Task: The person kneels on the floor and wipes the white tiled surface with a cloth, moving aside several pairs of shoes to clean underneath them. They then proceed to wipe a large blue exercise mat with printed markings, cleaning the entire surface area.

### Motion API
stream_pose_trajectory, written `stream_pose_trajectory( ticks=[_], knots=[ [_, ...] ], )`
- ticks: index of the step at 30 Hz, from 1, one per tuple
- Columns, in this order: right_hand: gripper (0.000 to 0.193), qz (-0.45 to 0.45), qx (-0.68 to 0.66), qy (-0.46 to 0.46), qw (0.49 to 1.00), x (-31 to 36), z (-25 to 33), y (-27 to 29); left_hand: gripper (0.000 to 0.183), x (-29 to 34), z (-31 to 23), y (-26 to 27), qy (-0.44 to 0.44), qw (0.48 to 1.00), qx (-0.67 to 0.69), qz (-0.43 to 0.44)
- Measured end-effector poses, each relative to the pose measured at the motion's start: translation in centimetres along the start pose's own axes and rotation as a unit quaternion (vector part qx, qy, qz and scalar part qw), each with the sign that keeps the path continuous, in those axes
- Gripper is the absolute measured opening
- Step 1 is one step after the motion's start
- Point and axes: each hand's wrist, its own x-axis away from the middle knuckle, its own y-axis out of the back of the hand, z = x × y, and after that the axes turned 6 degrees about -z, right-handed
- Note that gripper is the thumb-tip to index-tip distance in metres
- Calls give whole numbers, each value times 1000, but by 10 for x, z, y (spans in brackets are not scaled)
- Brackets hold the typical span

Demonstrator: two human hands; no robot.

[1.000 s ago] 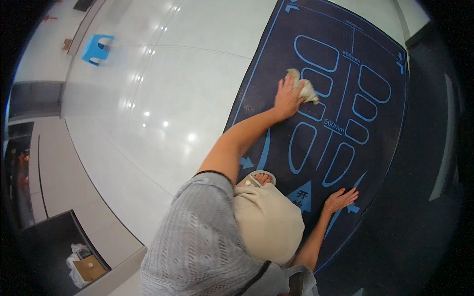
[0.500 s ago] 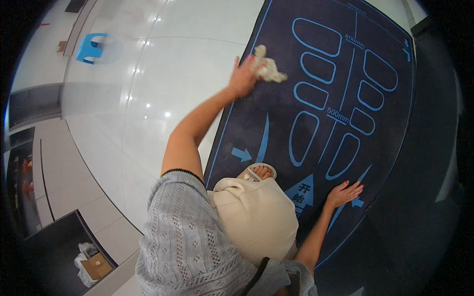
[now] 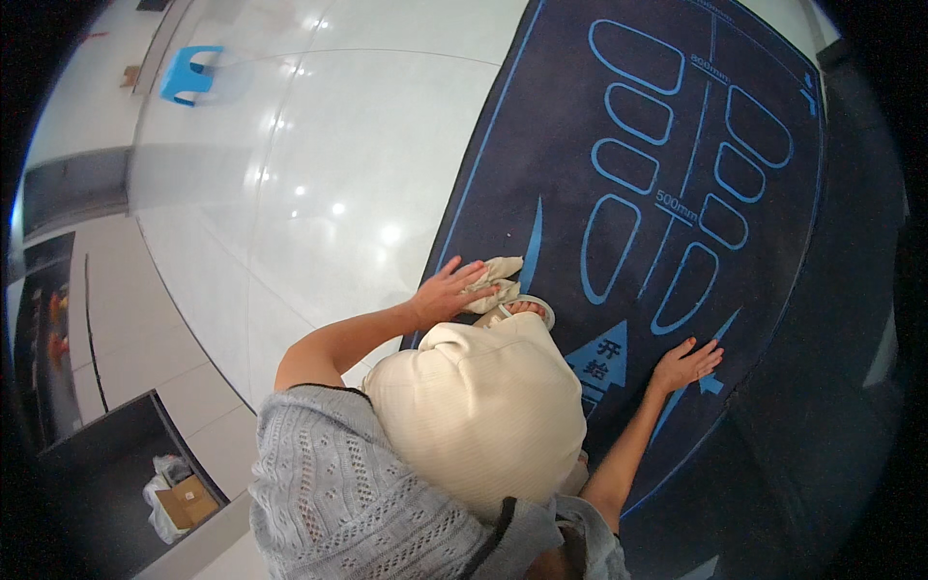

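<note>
My left hand (image 3: 454, 288) presses a crumpled cream cloth (image 3: 498, 280) onto the dark mat (image 3: 503, 164), close to the mat's left edge. Its fingers reach over the cloth, which bunches out beside my sandalled foot (image 3: 527, 307). On the right side of the mat, my right hand (image 3: 684, 365) rests with fingers spread and nothing in it, by a blue printed arrow. Blue outlines of rounded shapes, lines and arrows cover the mat.
Pale shiny floor tiles (image 3: 338, 145) lie left of the mat, with a blue plastic stool (image 3: 189, 75) at the far left. A dark open compartment at lower left holds a cardboard box (image 3: 188, 500) and clear plastic bags. My knees (image 3: 474, 406) are between my arms.
My left hand has drawn the cloth back toward my foot from farther up the mat. My right hand stays at about the same spot, and the view has shifted slightly.
</note>
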Motion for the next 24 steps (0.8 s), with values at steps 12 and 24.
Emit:
stream_pose_trajectory(
  ticks=[12, 24],
  knots=[
    [57, 0, 23, -3, 1000, -2, 9, -1, 62, -320, -8, 39, -50, 941, -16, -335],
    [56, -18, 20, 31, 999, 0, -5, -7, 64, -206, -76, -62, -274, 914, 95, -283]
  ],
)
